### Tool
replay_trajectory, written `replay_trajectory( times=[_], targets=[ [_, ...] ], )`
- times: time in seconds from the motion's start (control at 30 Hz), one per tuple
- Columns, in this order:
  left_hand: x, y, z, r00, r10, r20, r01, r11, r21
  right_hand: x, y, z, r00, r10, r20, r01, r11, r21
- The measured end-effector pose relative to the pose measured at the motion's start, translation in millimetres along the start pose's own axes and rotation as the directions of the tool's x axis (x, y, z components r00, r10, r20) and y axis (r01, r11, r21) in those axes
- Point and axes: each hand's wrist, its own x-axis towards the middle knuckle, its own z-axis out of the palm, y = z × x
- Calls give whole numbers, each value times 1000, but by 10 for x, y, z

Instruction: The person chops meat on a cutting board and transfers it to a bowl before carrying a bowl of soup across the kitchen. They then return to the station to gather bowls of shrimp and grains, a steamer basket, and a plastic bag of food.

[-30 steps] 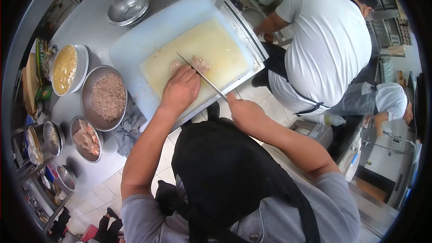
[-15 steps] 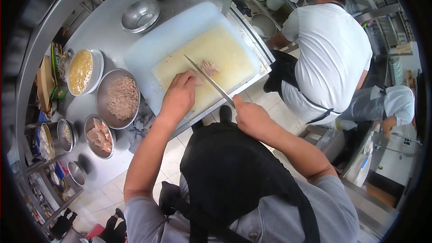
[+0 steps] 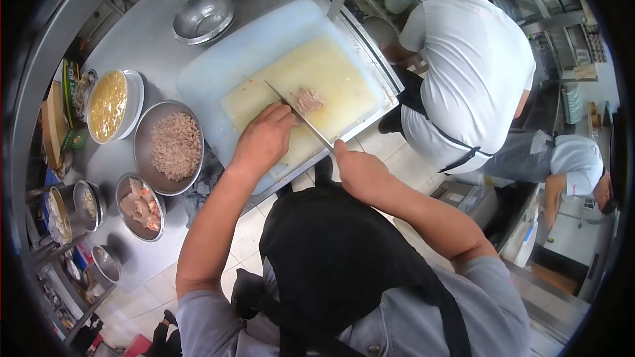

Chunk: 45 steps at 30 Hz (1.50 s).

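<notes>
My right hand (image 3: 361, 170) is closed around the handle of a long kitchen knife (image 3: 311, 123), whose blade points away to the upper left across the yellowed cutting board (image 3: 344, 69). Curled fingers of my left hand (image 3: 264, 135) press down on the board right beside the blade. A pale piece of meat is under those fingertips, mostly hidden. On the far side of the blade lies a small pile of chopped pinkish meat (image 3: 309, 100). The yellowed board rests on a larger bluish-white board (image 3: 205, 69).
Left on the steel table (image 3: 149, 46) stand a bowl of minced meat (image 3: 176, 145), a bowl of meat pieces (image 3: 141, 208) and a container of yellow liquid (image 3: 108, 106). Metal bowls (image 3: 204, 16) sit at the back. A co-worker in white (image 3: 473, 73) stands close on the right.
The blade has shifted slightly left and closer to my left fingertips. My right hand has moved a little left with it. The whole view has shifted slightly.
</notes>
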Motion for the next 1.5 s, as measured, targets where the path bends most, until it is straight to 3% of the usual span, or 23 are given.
replay_trajectory(
  times=[0.1, 0.23, 0.33, 0.47, 0.53, 0.57, 0.63, 0.67, 0.8, 0.9, 1.0, 1.17, 1.23, 1.37, 1.5],
  targets=[
    [-28, -21, 7, 1000, 16, -24, -15, 1000, 19, 34, -63, -131, 997, -42, -65, 42, 999, 8],
    [-22, -34, -20, 1000, -3, -15, 2, 999, -39, -205, -25, -167, 998, 7, 59, -3, 998, -62],
    [-16, -43, -33, 999, -24, 38, 26, 999, -38, 73, -4, 19, 999, -44, -5, 44, 998, -47],
    [4, -78, -29, 999, 8, -44, -10, 999, -53, -45, -125, -258, 999, -32, -26, 31, 998, -57],
    [-35, -85, 23, 985, 74, -156, -80, 996, -32, -270, -218, -409, 969, 150, 196, -125, 983, -131],
    [-50, -91, 38, 985, 66, -159, -73, 997, -36, -199, -138, -298, 968, 150, 203, -124, 983, -137],
    [-52, -75, 24, 998, 5, -58, -7, 999, -34, -17, -41, -27, 999, -38, -10, 37, 999, -38],
    [-41, -73, 8, 998, 5, -62, -7, 999, -32, 72, -96, -64, 999, 8, 48, -5, 999, -51],
    [-12, -47, -22, 997, 34, -72, -34, 999, -2, -16, -195, -305, 1000, 0, 14, 1, 997, -75],
    [-65, -81, 16, 992, 49, -114, -46, 999, 22, -178, -182, -336, 980, 106, 170, -84, 988, -131],
    [-103, -73, 39, 996, 28, -88, -28, 1000, 9, 57, -45, 4, 999, -7, 31, 9, 998, -58],
    [-135, -98, 58, 997, -1, -71, 0, 1000, -16, -97, -184, -321, 999, -11, 38, 13, 998, -64],
    [-154, -85, 74, 996, -2, -90, 2, 1000, 5, -282, -135, -379, 983, 68, 172, -48, 992, -121],
    [-145, -93, 97, 993, 23, -112, -19, 999, 41, 48, 2, 13, 996, -88, -6, 88, 995, -47],
    [-141, -34, 57, 989, 53, -136, -44, 997, 69, -44, -157, -290, 998, -45, 45, 47, 998, -51]
  ],
)
